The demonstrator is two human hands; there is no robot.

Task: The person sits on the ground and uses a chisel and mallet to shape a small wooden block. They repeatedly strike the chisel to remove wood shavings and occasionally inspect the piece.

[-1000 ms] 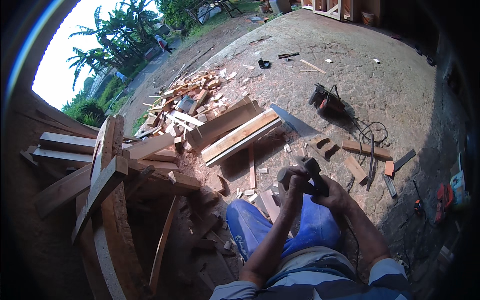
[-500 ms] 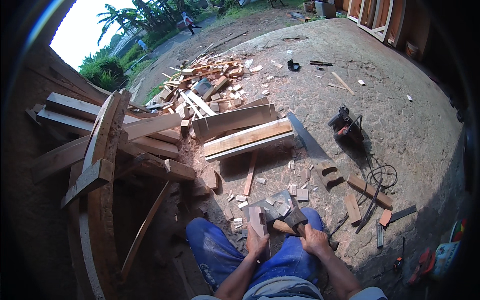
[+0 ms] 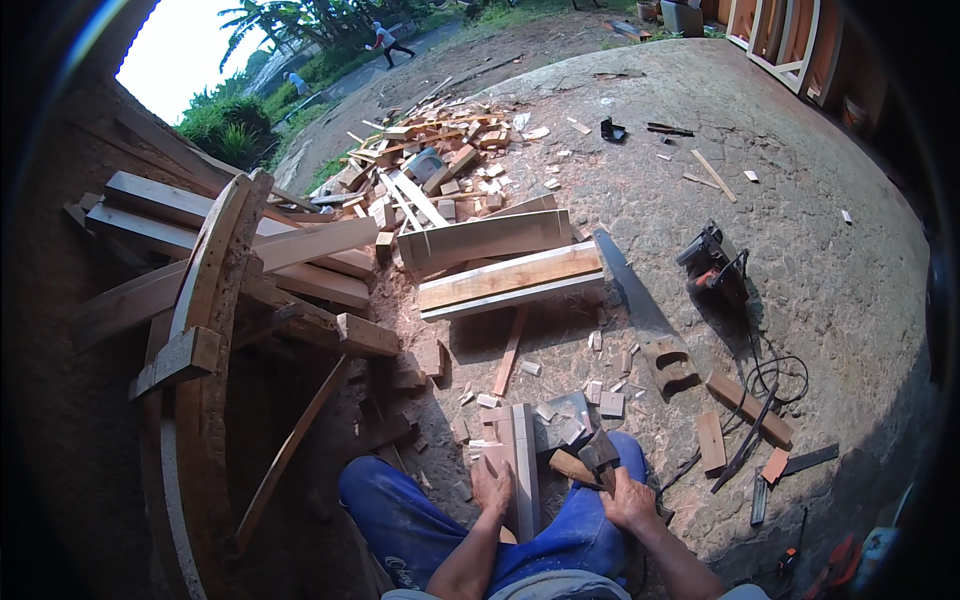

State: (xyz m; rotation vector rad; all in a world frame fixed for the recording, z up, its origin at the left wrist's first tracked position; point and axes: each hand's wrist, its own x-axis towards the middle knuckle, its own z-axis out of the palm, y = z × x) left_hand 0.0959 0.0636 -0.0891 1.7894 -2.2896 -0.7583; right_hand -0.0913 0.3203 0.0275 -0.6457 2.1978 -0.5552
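My left hand (image 3: pixel 490 487) grips a timber piece (image 3: pixel 524 470) near my lap, its far end cut into a tenon-like step. The piece stands between my knees, pointing away from me. My right hand (image 3: pixel 630 500) is closed round a hatchet-like tool with a dark metal head (image 3: pixel 600 452) above my right thigh; a short piece of wood (image 3: pixel 572 468) shows beside the head, and I cannot tell whether it is part of the tool. Just beyond lies a dark flat block (image 3: pixel 565 415) with wood chips on and around it.
Ahead lie stacked planks (image 3: pixel 512 280) and a handsaw (image 3: pixel 640 310). To the right is a corded power tool (image 3: pixel 714 265) with its cable coiled by wood offcuts (image 3: pixel 748 410). A timber frame (image 3: pixel 200 340) fills the left, and a scrap pile (image 3: pixel 430 170) lies beyond. A person (image 3: pixel 387 45) walks far off.
My left hand has shifted slightly left, and the timber piece now shows longer, pointing away from me. The tool in my right hand has moved slightly. My left knee has shifted outward.
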